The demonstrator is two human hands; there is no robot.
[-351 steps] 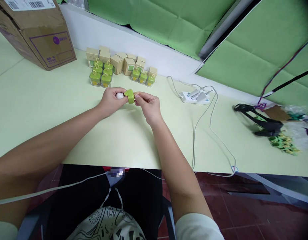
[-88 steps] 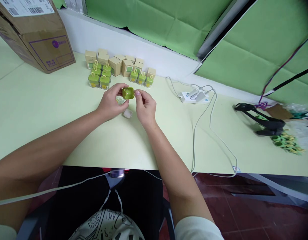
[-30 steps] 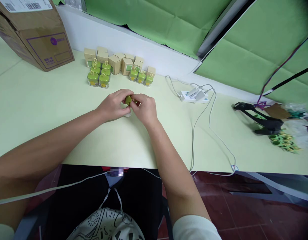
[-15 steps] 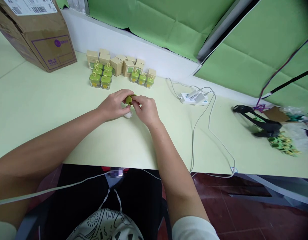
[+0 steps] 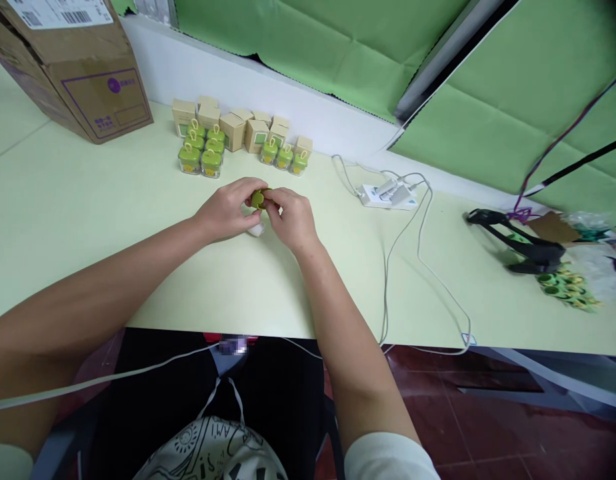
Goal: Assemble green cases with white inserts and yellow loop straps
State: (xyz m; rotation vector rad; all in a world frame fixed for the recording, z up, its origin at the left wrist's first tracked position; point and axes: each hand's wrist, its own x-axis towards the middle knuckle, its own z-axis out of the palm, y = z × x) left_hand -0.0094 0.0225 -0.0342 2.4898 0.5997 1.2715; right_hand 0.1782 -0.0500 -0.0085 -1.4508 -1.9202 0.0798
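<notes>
Between my fingertips is a small green lid, looking like those on the jars behind it. My left hand grips it from the left, and my right hand pinches its right side. Just beneath them a small whitish thing rests low by my left thumb, mostly covered, so its kind is unclear. Beyond my hands stand several small clear jars with green lids and loops, plus a row of three more.
Small tan cardboard boxes line the wall behind the jars. A large carton stands at the far left. To the right lie a white power strip with trailing cables, a black stand and a heap of green pieces.
Almost nothing differs. The green lid is turned slightly between my fingers, while both hands stay in the same place.
</notes>
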